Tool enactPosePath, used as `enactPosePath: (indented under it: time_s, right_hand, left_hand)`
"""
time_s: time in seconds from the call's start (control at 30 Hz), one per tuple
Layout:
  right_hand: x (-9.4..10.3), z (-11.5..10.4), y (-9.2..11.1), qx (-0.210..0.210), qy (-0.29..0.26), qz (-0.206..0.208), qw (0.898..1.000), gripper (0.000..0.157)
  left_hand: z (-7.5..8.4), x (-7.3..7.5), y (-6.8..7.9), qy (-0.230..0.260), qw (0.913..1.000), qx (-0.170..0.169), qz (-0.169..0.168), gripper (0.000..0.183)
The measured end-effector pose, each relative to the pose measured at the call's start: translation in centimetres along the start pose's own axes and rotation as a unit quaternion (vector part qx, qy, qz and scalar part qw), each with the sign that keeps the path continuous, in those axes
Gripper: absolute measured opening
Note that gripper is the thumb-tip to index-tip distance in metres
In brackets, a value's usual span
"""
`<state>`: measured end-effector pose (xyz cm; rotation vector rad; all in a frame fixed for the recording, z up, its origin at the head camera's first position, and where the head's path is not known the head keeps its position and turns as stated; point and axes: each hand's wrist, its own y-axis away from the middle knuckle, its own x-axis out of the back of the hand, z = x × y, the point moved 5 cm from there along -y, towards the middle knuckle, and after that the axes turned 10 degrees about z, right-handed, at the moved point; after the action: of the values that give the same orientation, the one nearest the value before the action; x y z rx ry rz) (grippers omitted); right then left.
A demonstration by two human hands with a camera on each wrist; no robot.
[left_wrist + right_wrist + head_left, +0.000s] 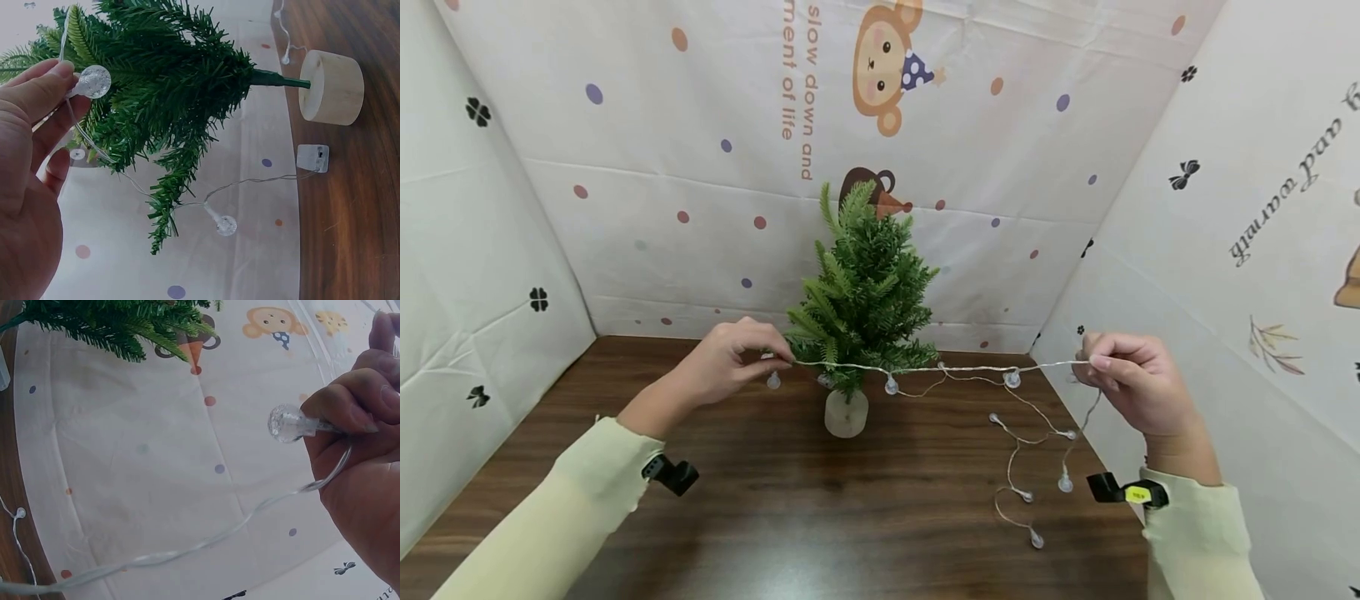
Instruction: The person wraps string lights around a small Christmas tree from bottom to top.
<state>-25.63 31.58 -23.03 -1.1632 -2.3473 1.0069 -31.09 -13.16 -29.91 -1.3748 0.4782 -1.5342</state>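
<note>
A small green artificial Christmas tree (872, 292) stands upright on a round wooden base (846, 415). Across its lower front a string of fairy lights (977, 368) is stretched almost level between two hands. On the left, the left hand (741, 362) pinches the wire between thumb and fingers beside a clear round bulb (95, 82). At the other end the right hand (1138, 383) pinches the string, and a clear bulb (286, 424) juts from its curled fingers. In the left wrist view, wire from the left hand passes behind a low branch toward a small clear box (312, 157).
More of the string hangs and lies at the right, with several bulbs, one of them a bulb (1037, 539) near the front. The dark wooden table (820, 508) meets printed white cloth walls (647, 250) at the back and both sides.
</note>
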Motion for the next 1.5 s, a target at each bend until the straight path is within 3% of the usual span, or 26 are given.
enactPosePath:
  time_s: [0.3,0.5,0.67,0.83,0.93,1.0,1.1,1.17,1.23,1.5]
  right_hand:
    - [-0.5,0.4,0.2,0.021,-0.049,-0.013,0.999,0.023]
    - [-0.6,0.7,0.1,0.028,-0.051,-0.014,0.998,0.022]
    - [0.8,0.8,-1.0,0.004,0.000,0.049,0.999,0.031]
    - [3.3,1.6,-2.8,-0.057,0.068,0.140,0.986,0.031]
    - [4.8,2.6,-3.9,-0.111,0.121,0.191,0.968,0.023]
    - [5.7,3.5,-4.7,-0.147,0.179,0.215,0.949,0.018]
    - [6.6,4.9,-5.9,-0.193,0.298,0.233,0.905,0.020]
    - [7.1,5.7,-6.7,-0.212,0.360,0.233,0.878,0.025]
    - [7.3,6.4,-7.3,-0.225,0.400,0.232,0.858,0.029]
    - [7.6,8.8,-8.5,-0.247,0.514,0.190,0.799,0.032]
  left_hand:
    - [0.3,0.2,0.2,0.047,0.9987,0.004,0.020,0.034]
    - [0.4,0.3,0.3,0.074,0.9963,-0.002,0.044,0.039]
    - [1.0,-0.2,-0.2,0.001,0.9992,-0.003,0.040,0.030]
    - [1.7,-0.9,-0.6,-0.100,0.9929,-0.031,0.056,0.021]
    - [1.8,-1.4,-0.5,-0.132,0.9880,-0.045,0.066,0.020]
    - [1.9,-1.7,-0.4,-0.146,0.9854,-0.053,0.069,0.020]
    - [2.0,-2.1,-0.2,-0.155,0.9834,-0.056,0.077,0.019]
    - [2.0,-2.3,-0.2,-0.152,0.9831,-0.050,0.088,0.019]
    - [1.9,-2.4,-0.2,-0.147,0.9836,-0.041,0.097,0.019]
    - [1.9,-3.2,-0.1,-0.165,0.9827,-0.037,0.074,0.017]
